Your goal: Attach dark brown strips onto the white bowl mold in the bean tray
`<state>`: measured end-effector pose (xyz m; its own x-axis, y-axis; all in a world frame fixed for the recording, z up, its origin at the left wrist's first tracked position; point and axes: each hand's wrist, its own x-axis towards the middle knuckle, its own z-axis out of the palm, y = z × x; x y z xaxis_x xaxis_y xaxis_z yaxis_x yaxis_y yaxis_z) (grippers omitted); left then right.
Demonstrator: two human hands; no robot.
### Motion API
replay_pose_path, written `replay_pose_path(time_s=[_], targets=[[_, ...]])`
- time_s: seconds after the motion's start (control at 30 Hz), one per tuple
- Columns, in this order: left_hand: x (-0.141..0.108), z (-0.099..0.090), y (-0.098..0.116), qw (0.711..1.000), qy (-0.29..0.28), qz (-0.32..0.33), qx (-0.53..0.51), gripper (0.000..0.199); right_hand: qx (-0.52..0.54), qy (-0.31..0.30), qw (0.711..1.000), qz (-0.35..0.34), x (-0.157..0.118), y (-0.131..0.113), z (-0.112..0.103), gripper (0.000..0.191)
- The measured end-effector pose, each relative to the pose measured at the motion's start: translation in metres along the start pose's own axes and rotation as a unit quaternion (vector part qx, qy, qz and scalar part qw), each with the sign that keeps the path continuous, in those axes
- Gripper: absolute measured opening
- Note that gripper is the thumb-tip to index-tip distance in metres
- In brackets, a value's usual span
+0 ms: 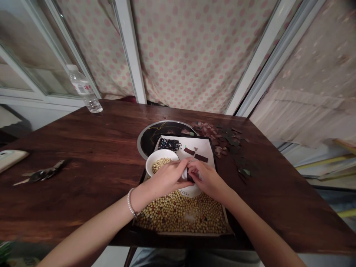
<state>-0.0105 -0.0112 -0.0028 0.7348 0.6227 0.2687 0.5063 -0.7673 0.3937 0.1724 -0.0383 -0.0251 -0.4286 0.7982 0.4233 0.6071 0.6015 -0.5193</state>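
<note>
I clamp a white piece [184, 175] between left hand [164, 180] and right hand [207, 180] above the soybeans [180, 217] at six o'clock, likely to catch spills.

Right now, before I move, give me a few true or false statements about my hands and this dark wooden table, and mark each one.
A white pearl bracelet circles the left hand's wrist. True.

The round white bowl holds pale soybeans. True.

The right hand touches the metal keys. False: they lie apart on the dark wooden table, and both hands meet at a small white object.

The clear plastic water bottle stands at the table's near right corner. False: it stands at the far left corner.
</note>
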Motion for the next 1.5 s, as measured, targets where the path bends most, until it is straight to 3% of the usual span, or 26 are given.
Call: replay_pose_path(time_s=[0.33, 0.57, 0.7, 0.83, 0.97, 1.13, 1.37, 1.5], targets=[[0.001, 0.002, -0.002, 0.999, -0.008, -0.036, -0.018, 0.061, 0.073, -0.015, 0.997, 0.031, 0.003, 0.003, -0.003, 0.031], [0.001, 0.003, -0.003, 1.000, 0.018, -0.019, 0.010, 0.065, 0.076, -0.032, 0.996, 0.039, 0.004, 0.003, -0.005, 0.019], [0.002, 0.003, -0.003, 1.000, 0.013, -0.021, -0.001, 0.066, 0.063, -0.008, 0.997, 0.045, 0.006, 0.005, -0.007, 0.017], [0.001, 0.002, -0.003, 1.000, 0.024, -0.013, 0.002, 0.066, 0.076, -0.041, 0.996, 0.034, 0.005, 0.004, -0.005, 0.018], [0.001, 0.003, -0.003, 1.000, 0.008, -0.028, 0.002, 0.067, 0.041, -0.018, 0.999, 0.029, 0.004, 0.002, -0.004, 0.020], [0.001, 0.005, -0.004, 0.999, 0.003, -0.028, -0.021, 0.067, 0.050, -0.046, 0.997, 0.032, 0.003, -0.002, -0.007, 0.018], [0.001, 0.005, -0.004, 0.996, 0.015, -0.031, -0.080, 0.074, 0.074, -0.015, 0.996, 0.054, 0.002, -0.001, -0.010, 0.017], [0.001, 0.006, -0.005, 0.992, 0.038, -0.038, -0.116, 0.095, 0.104, 0.061, 0.992, 0.030, 0.001, -0.006, -0.010, 0.018]])
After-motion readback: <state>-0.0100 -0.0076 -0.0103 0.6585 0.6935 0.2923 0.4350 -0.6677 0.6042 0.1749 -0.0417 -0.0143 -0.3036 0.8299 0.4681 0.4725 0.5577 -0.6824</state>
